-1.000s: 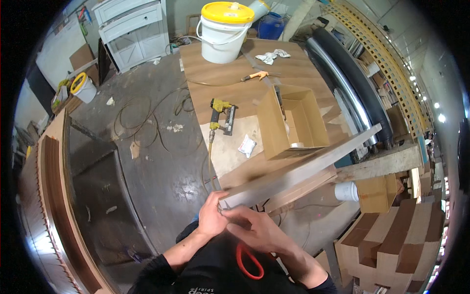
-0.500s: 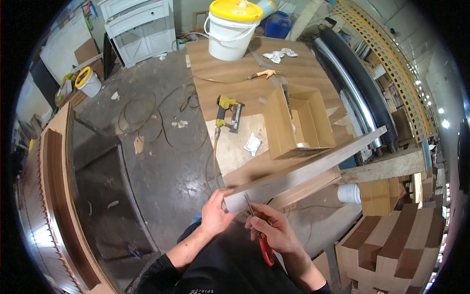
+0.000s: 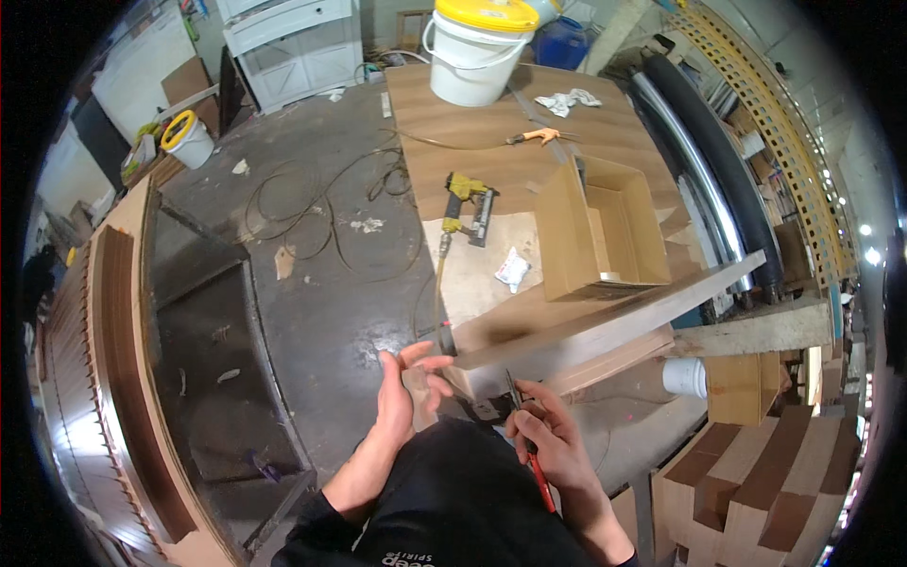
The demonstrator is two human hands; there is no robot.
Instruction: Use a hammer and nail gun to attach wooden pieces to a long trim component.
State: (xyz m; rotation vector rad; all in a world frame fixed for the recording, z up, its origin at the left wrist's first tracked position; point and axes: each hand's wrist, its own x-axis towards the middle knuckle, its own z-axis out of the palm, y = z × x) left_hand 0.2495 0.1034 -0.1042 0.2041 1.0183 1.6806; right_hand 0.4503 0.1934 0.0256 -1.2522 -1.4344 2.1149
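A long, grey-faced wooden board slants across in front of me, its near end close to my body and its far end raised at the right. My left hand is beside that near end, fingers spread and apart. A small pale piece shows against its palm and fingers; whether it is held, I cannot tell. My right hand is closed round a slim-tipped hand tool with red handles. Its dark metal tip points up at the board's lower face. The exact kind of tool is unclear.
The worktable bears a yellow nail gun with its hose, an open cardboard box, an orange air blow gun, a crumpled white packet and a lidded white bucket. Stacked boxed panels stand at right.
My left hand has let go of the board's end and opened beside it. The right hand with the tool has shifted slightly to the right, and the whole view has swung a little.
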